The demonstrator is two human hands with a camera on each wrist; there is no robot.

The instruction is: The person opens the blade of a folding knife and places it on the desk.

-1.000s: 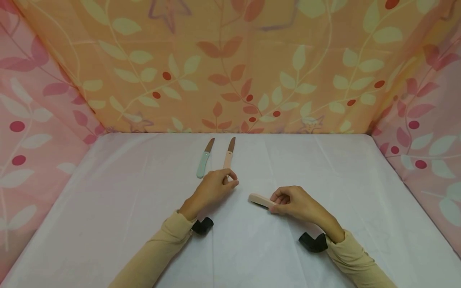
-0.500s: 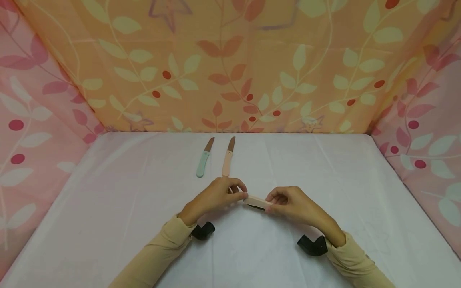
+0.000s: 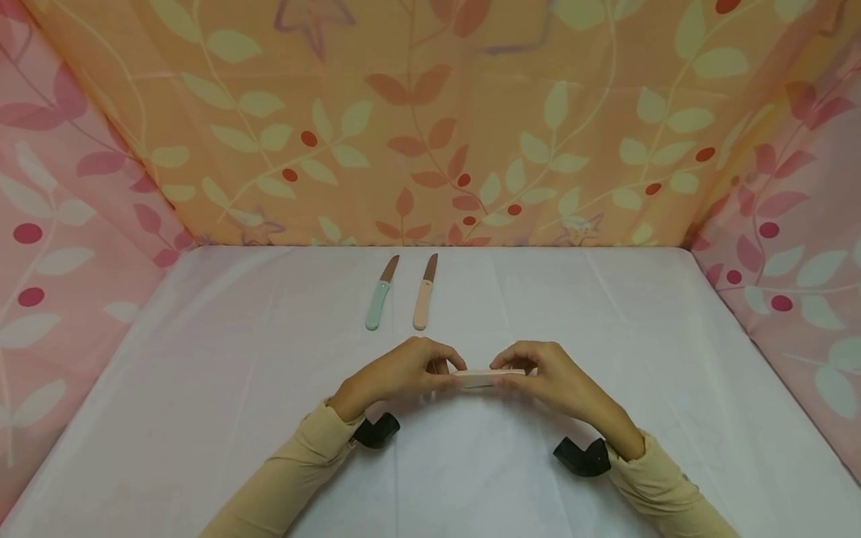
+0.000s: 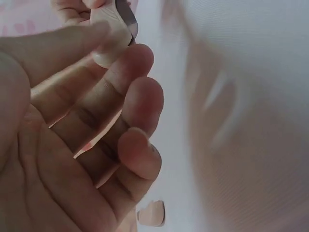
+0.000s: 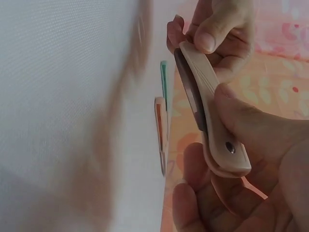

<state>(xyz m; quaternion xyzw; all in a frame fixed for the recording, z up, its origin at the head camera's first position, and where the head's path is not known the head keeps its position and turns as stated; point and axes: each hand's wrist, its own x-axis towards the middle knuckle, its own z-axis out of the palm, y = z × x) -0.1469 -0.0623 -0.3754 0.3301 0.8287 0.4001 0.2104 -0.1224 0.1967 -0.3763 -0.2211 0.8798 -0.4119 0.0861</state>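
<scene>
A cream folding knife [image 3: 478,379] is held level between both hands over the white table, its blade [image 5: 189,89] folded into the handle. My left hand [image 3: 408,368] pinches the end away from the pivot with thumb and fingertips. The pivot end, with its metal rivet [image 5: 230,147], is gripped between the thumb and fingers of my right hand [image 3: 548,371]. Beyond the hands lie two unfolded knives with brown blades: one with a mint-green handle [image 3: 377,308], the other with a peach handle [image 3: 422,306].
A white cloth [image 3: 222,388] covers the table. Patterned orange fabric [image 3: 430,127] stands along its far edge, with pink fabric [image 3: 60,246] at the sides. Black angled pieces [image 3: 582,457] are fixed at both wrists.
My left hand has come away from the peach knife, moved right and toward me, and taken the free end of the folded knife. The folded knife has turned to lie nearly level across the view.
</scene>
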